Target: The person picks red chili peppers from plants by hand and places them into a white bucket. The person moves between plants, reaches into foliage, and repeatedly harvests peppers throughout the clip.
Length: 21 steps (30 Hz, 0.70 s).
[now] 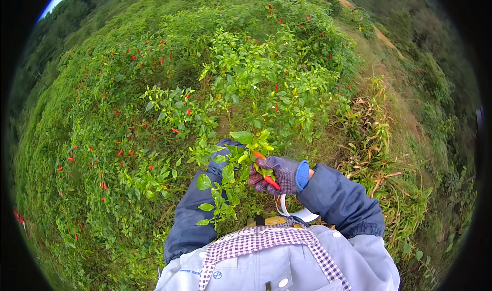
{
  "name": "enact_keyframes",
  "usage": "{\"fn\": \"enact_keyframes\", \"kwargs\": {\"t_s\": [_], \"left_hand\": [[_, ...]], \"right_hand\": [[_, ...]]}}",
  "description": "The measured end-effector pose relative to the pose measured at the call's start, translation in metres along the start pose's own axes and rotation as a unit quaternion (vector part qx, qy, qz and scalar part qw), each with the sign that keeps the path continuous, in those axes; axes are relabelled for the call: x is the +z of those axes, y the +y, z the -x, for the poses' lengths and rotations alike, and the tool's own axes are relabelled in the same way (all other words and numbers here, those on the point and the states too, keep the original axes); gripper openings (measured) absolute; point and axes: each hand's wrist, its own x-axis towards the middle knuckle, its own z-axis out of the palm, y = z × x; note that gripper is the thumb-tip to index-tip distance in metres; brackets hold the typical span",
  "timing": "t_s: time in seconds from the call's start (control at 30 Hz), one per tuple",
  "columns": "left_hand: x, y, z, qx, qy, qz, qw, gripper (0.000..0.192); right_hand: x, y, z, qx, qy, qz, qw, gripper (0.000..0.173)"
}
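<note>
My right hand (280, 172), in a dark dotted work glove with a blue cuff, is curled around a ripe red chili pepper (272, 182) and some leaves. An orange-red chili pepper (259, 155) shows at its thumb and fingertip. Pale green chili peppers (243, 159) hang just left of these fingers on a leafy chili branch (226, 175). My left hand (227, 149) reaches behind that branch, mostly covered by leaves; its fingers and anything in them are hidden.
Chili bushes (253, 68) dotted with red fruit spread ahead and leftward. A white-rimmed container (303, 213) is partly visible below my right wrist, near my checked apron (261, 240). Dry, broad-leaved plants (369, 137) border a grassy slope at right.
</note>
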Motion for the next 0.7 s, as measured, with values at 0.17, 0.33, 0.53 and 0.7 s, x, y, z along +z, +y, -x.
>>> {"fn": "enact_keyframes", "kwargs": {"t_s": [0.17,0.33,0.53,0.7], "left_hand": [[0.0,-0.005,-0.005,0.011,-0.001,-0.001,1.0,0.048],[0.001,-0.013,-0.009,0.011,-0.016,0.014,1.0,0.047],[0.008,-0.025,-0.011,0.009,-0.036,0.034,0.999,0.047],[0.011,-0.041,-0.01,0.008,-0.055,0.066,0.996,0.047]], "right_hand": [[0.003,0.002,0.001,-0.06,0.042,0.012,0.997,0.037],[-0.001,0.001,-0.003,-0.068,0.096,0.052,0.992,0.036],[0.007,-0.002,0.003,-0.081,0.129,0.139,0.978,0.037],[0.027,-0.003,0.03,-0.221,0.074,0.276,0.932,0.038]]}}
